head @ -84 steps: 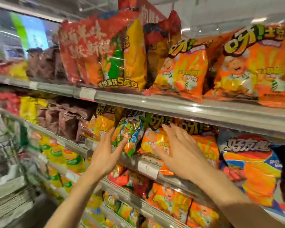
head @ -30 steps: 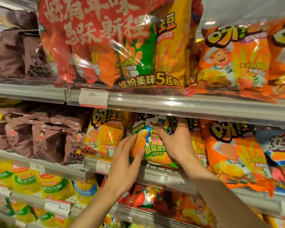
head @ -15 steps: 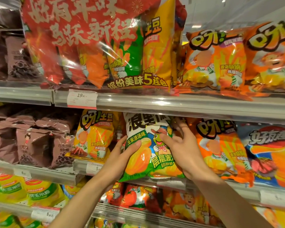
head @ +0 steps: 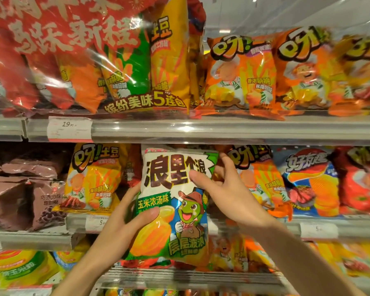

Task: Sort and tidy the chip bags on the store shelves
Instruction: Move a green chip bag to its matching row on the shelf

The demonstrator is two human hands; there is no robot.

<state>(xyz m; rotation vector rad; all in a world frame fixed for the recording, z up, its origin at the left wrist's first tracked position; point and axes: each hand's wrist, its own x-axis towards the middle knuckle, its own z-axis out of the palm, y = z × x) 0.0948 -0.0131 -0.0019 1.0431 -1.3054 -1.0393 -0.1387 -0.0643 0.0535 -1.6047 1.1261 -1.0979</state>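
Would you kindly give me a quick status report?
Left hand grips green bag low. Right hand pinches its upper edge. Bag in front of middle shelf, off it. Nothing blocking.

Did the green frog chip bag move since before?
Yes. The green frog chip bag came out toward the camera and hangs lower over the shelf edge. The left hand and right hand hold it.

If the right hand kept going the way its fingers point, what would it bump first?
Probably the orange chip bag just behind the right hand, beside the green frog bag; depth is unclear.
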